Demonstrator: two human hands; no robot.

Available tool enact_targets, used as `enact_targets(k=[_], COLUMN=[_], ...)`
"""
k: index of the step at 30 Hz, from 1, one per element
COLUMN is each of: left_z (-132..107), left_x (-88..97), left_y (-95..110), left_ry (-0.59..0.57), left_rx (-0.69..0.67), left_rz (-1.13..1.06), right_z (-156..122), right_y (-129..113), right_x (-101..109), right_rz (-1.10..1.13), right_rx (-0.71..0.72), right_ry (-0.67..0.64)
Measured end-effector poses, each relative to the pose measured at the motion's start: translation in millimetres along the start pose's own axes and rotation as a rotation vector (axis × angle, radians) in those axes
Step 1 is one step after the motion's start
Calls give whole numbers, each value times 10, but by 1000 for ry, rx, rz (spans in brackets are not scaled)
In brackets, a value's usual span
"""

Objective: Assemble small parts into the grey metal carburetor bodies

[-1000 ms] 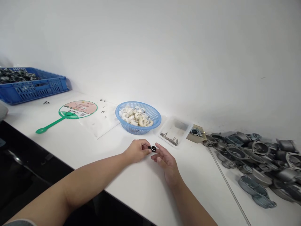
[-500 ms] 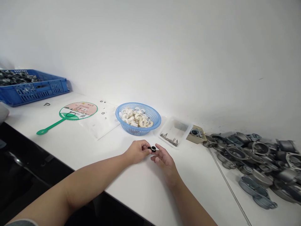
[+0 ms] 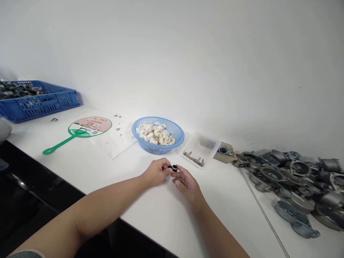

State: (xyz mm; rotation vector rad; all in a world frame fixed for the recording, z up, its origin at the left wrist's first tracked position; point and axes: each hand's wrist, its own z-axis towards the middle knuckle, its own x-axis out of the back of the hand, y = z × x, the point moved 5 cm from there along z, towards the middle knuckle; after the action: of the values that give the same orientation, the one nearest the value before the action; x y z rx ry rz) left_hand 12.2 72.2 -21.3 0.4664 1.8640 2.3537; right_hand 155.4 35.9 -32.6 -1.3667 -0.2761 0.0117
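Note:
Over the white table (image 3: 158, 215), in front of the blue basket, a small black ring-shaped part (image 3: 174, 168) with a shiny rim sits between my two hands. My left hand (image 3: 158, 172) pinches its stub-like left side between thumb and fingertips. From the right, the half-curled fingers of my right hand (image 3: 188, 183) touch and support the ring. The right thumb lies lower, apart from the ring. Fingers cover part of the piece, so its full shape is hidden.
Behind my hands stands a blue basket (image 3: 139, 144) of white curved pieces. Beside it are a clear tray (image 3: 200, 143) with screw-like metal pieces and a small box (image 3: 224, 157). Grey metal castings (image 3: 292, 215) pile at right. A hand fan (image 3: 91, 125) and blue crate (image 3: 48, 104) lie left.
My right index fingertip has come down against the ring; it stood raised beside it before. My left hand keeps its pinch. The view has shifted very slightly.

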Motion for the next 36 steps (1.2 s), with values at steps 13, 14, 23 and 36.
enact_targets(k=[13,14,23,36], left_z=[20,19,16,10], left_x=[-15,-14,-11,-2], left_y=[-49,-49,-44,-32], left_ry=[6,6,3,-2], left_rx=[-19,-19,-25,-20], left_rz=[-20,-21,-29,-19], right_z=[16,21,40,56], right_y=[65,75,69,55], right_x=[6,4,10,15], right_rz=[-18,-24,-137,-223], right_rx=[-38,-50,-60,-45], right_ry=[21,23,45,-39])
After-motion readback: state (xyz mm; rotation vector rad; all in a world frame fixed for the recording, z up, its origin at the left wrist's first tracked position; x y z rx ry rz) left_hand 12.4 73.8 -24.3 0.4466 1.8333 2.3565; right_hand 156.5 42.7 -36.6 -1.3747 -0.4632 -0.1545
